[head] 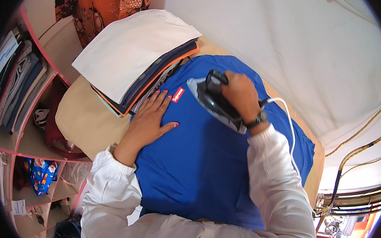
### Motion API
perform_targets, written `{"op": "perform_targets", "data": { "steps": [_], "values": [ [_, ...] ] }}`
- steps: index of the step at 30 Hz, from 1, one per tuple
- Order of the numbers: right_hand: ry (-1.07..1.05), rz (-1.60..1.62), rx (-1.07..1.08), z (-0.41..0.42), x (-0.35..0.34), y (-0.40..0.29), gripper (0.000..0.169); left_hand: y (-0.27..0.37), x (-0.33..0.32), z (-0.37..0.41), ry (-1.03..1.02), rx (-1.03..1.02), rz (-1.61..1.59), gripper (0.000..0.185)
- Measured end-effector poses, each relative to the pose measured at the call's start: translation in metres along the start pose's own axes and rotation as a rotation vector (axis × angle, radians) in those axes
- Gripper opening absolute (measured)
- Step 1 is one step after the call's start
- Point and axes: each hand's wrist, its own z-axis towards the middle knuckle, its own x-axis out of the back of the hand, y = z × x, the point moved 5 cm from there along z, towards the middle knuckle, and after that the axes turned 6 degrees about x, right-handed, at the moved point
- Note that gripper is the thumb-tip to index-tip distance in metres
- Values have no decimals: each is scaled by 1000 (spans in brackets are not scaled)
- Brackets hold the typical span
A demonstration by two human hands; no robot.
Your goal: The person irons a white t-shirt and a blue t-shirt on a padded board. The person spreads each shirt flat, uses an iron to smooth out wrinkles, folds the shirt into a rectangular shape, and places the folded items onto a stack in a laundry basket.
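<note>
A blue garment [174, 157] with a small red Supreme patch [178, 95] lies spread over a padded tan ironing surface [84, 124]. My right hand [242, 94] is closed round the black handle of an electric iron [215, 99]. The iron is over the cloth to the right of the patch, its tip pointing up and left; a white cord [288, 116] runs from its rear. My left hand [150, 121] rests palm down on the garment's left edge, fingers spread, below the patch. Its fingertips are beside the stack of folded clothes [135, 52].
The clothes stack, topped by white cloth, stands at the far left of the ironing surface. Shelves with pink edges [18, 140] at left hold folded clothes [17, 87] and bags. A patterned orange curtain [99, 3] hangs behind. A pale wall [301, 53] and cables [343, 163] border the right.
</note>
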Motion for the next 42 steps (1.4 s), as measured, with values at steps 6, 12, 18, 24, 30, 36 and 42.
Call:
{"op": "perform_targets", "data": {
  "steps": [6, 12, 18, 24, 30, 36, 42],
  "values": [
    [-7, 21, -203, 55, -10, 27, 25, 1, 3, -1, -4, 0, -65, 77],
    [-103, 114, -139, 27, -8, 34, 27, -4, -5, 2, 82, -102, -80, 69],
    [-253, 195, 27, -105, 26, -28, 22, -17, 53, -89, 293, 178, -361, 42],
    [-279, 163, 131, -187, 51, -97, 23, -8, 35, -203, 343, 484, -497, 19],
    [-114, 22, 27, -135, 30, -114, 21, 23, 33, -204, 326, 493, -402, 17],
    [-298, 168, 84, -123, 25, -118, 21, -4, 16, -224, 248, 514, -1163, 10],
    [-174, 104, 184, -125, 23, -143, 18, -4, -3, -245, 179, 330, -1552, 10]
  ]
}}
